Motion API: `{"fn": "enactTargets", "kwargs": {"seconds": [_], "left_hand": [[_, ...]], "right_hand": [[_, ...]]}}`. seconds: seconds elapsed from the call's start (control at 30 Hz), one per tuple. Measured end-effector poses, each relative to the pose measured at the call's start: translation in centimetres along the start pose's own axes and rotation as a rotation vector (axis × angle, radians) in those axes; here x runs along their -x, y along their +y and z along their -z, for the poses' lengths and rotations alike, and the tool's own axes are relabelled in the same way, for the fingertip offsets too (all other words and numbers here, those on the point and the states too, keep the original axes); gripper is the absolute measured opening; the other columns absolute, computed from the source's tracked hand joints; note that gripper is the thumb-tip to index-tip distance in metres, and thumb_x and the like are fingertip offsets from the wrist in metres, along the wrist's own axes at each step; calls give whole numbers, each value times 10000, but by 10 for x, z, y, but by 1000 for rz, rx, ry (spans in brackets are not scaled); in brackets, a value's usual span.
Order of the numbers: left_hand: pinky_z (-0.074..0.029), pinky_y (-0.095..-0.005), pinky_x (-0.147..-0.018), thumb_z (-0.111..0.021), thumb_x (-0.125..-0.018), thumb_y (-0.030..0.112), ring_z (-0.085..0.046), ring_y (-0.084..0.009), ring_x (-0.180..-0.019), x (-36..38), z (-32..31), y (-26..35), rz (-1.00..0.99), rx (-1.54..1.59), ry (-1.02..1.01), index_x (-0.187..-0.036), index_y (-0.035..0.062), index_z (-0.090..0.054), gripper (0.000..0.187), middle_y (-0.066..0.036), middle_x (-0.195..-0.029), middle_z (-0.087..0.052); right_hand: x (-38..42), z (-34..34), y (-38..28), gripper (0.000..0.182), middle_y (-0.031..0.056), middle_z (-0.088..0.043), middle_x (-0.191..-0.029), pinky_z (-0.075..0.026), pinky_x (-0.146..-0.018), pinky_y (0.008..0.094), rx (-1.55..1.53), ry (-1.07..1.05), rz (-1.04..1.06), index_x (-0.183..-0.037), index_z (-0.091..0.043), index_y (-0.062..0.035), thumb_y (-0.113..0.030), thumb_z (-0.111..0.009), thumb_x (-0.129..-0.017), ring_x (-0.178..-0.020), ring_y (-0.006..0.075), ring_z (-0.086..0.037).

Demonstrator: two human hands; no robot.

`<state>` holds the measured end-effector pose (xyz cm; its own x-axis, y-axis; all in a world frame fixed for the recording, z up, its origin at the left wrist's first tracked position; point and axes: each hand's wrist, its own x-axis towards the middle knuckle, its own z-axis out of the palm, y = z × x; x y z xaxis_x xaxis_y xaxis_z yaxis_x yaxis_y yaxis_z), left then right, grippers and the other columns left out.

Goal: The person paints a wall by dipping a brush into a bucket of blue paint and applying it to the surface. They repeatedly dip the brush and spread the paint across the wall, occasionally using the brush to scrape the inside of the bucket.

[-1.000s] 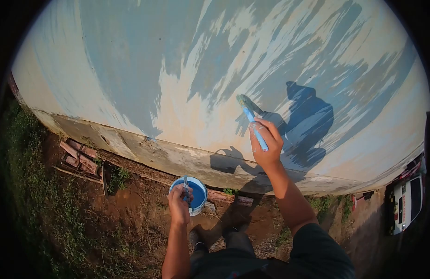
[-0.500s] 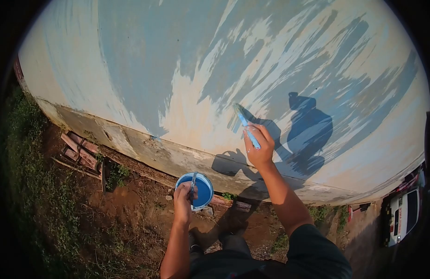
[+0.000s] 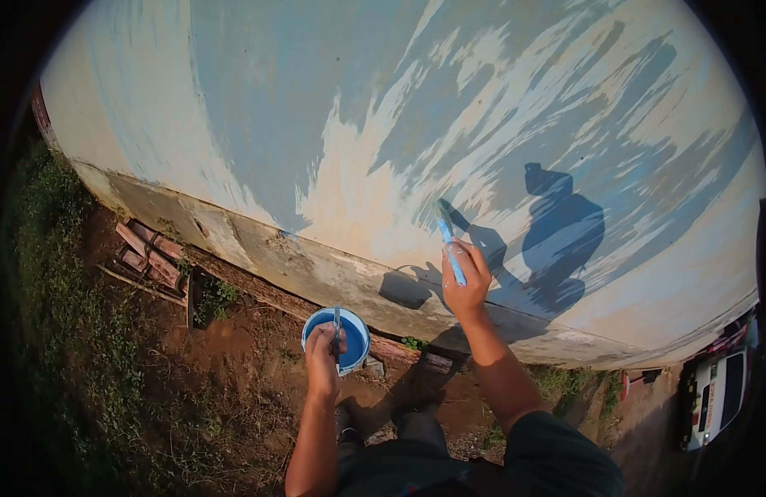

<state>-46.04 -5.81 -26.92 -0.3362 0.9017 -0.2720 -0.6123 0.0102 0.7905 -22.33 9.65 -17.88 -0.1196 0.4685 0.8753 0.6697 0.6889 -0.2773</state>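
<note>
My right hand (image 3: 468, 280) is closed round the light-blue handle of a paintbrush (image 3: 448, 240). The bristles point up and away from me, their tip right at the pale wall (image 3: 350, 182), which carries streaky blue-grey strokes. Lower down, my left hand (image 3: 323, 344) grips the dark strip-like handle across the top of a white paint bucket (image 3: 360, 320). Blue paint (image 3: 351, 340) shows inside the bucket, below the handle. The bucket hangs in front of the wall's bottom edge, over the ground.
Broken reddish tiles or boards (image 3: 151, 257) lie by the wall base at left. Green weeds (image 3: 77, 331) cover the ground beyond. A white vehicle (image 3: 718, 398) is parked at far right. My shadow (image 3: 561, 240) falls across the wall.
My right hand and the paintbrush have shifted a little right and down along the wall, and the brush stands more upright. The view has tilted slightly; the bucket stays in my left hand.
</note>
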Motion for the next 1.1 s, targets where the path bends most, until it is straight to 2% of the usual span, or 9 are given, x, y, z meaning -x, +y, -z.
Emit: {"fn": "enactTargets", "kwargs": {"seconds": [0.07,0.13,0.23,0.47,0.63,0.7,0.77,0.93,1.1], "left_hand": [[-447,-283,-724,-541,-1036,211,-545,-120,-741,1,4,3,5,-21,-5,-998,44,-635,195,-30,-868,-643],[-461,-297,-743,-542,-1034,232,-557,-139,-755,3,5,6,7,-46,-15,-1012,35,-635,219,-43,-879,-648],[-456,-292,-746,-542,-1030,227,-556,-136,-760,6,3,14,11,-42,-31,-1020,31,-636,217,-41,-882,-645],[-422,-269,-697,-555,-1027,207,-533,-100,-736,13,-1,8,29,-91,-22,-967,56,-643,185,-4,-836,-614],[-451,-287,-745,-542,-1027,217,-550,-127,-760,13,-1,0,55,-128,-62,-1056,25,-640,218,-31,-886,-642],[-419,-264,-697,-563,-1025,206,-532,-98,-736,16,-6,3,43,-123,-59,-1024,37,-644,187,-7,-855,-619],[-433,-275,-722,-557,-1024,211,-538,-112,-748,15,-6,2,50,-139,-82,-1042,25,-639,204,-21,-872,-626],[-446,-284,-749,-557,-1015,206,-542,-123,-766,15,-22,2,95,-200,-124,-1084,6,-633,225,-29,-894,-630],[-424,-260,-713,-599,-1002,180,-535,-92,-755,10,-45,8,108,-199,-187,-1074,19,-637,180,-7,-884,-627]], "right_hand": [[41,-21,16,182,160,-705,-1062,-590,-775,407,-65,-109,-48,-1055,-729,22,8,-757,-875,-933,364,-718],[67,-39,33,177,165,-704,-1044,-572,-768,407,-47,-380,-144,-1045,-721,22,28,-747,-870,-908,371,-707],[57,-37,52,186,159,-698,-1049,-567,-766,420,-17,-433,-135,-1050,-718,10,13,-757,-868,-911,378,-699],[-1,15,13,184,167,-702,-1097,-602,-748,401,127,82,55,-1055,-745,11,19,-765,-872,-926,325,-731],[75,-6,50,182,170,-699,-1082,-595,-770,409,-50,-162,-90,-1050,-739,5,13,-767,-871,-929,351,-728],[94,0,72,173,170,-697,-1077,-588,-777,413,-54,-318,-200,-1048,-736,2,0,-763,-878,-921,361,-724],[77,20,80,166,165,-695,-1077,-584,-779,418,-13,-301,-192,-1049,-734,4,-9,-757,-885,-895,361,-716],[16,72,51,140,170,-709,-1063,-569,-767,401,151,120,-20,-1024,-724,41,34,-743,-886,-894,335,-703],[74,41,71,160,148,-700,-1069,-593,-715,403,47,-42,-54,-1036,-735,15,12,-764,-879,-894,329,-721]]}}
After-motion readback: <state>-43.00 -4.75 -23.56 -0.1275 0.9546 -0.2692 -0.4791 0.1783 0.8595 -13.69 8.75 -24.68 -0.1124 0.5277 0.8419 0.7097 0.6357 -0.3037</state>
